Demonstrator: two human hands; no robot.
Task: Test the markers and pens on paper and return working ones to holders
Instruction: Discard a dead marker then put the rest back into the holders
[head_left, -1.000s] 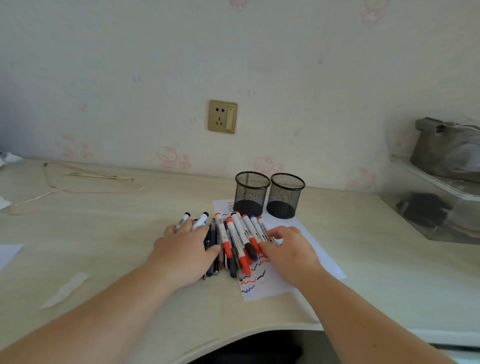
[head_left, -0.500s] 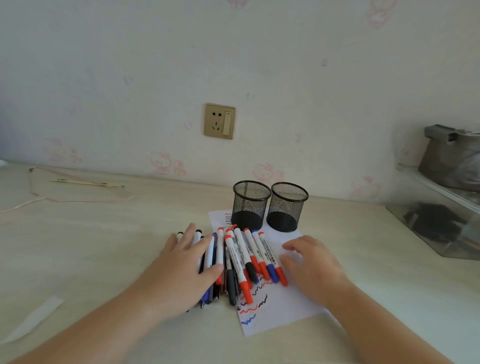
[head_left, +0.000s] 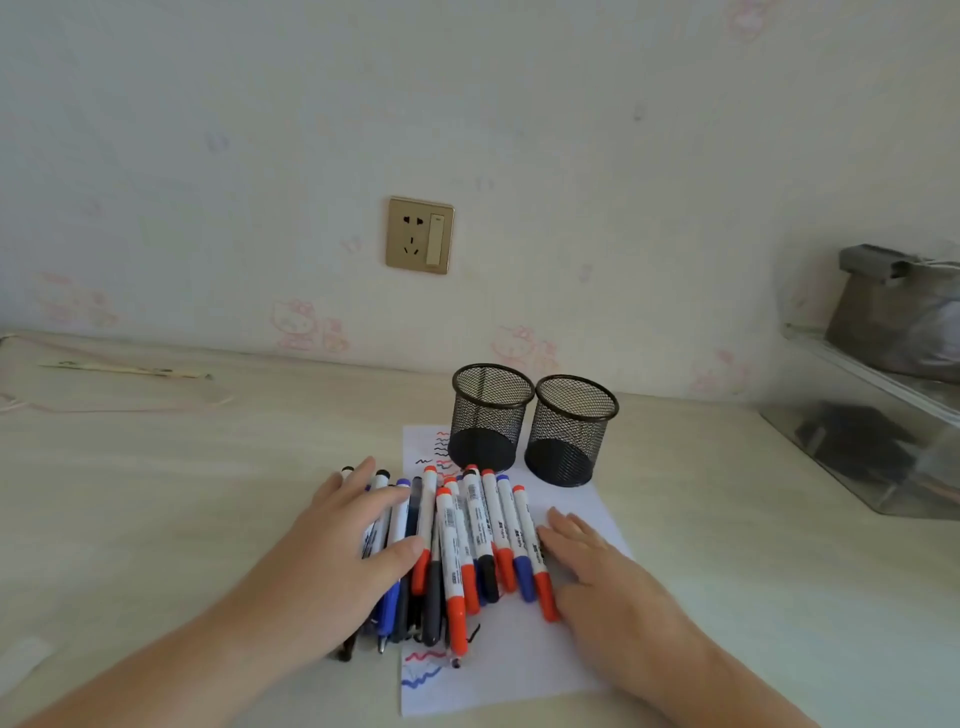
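A bundle of markers and pens (head_left: 457, 551) is laid side by side on the table (head_left: 156, 493), partly over the sheet of paper (head_left: 519, 665). The paper is taken as landmark. Red, blue and black caps are seen in the bundle (exact count cannot be told). The left hand (head_left: 337, 566) is rested flat on the bundle's left part, just off the paper's left edge; its fingers (head_left: 374, 501) are straight and slightly spread, nothing is pinched, and the thumb is pressed against the pens. The right hand (head_left: 608, 577) is laid palm-down on the paper's right half, with fingers (head_left: 566, 530) straight and close together, touching or nearly touching the rightmost red-capped marker (contact cannot be confirmed). Red, blue and black squiggles (head_left: 423, 670) are seen on the paper's near edge, and more at its far end. Two black mesh holders are stood at the paper's far end: left holder (head_left: 491, 415) on the paper, right holder (head_left: 571, 431) at its far right corner, both seen empty. A wall socket (head_left: 420, 235) is seen above, well beyond the paper. A clear box (head_left: 883, 447) is placed far right of the paper.
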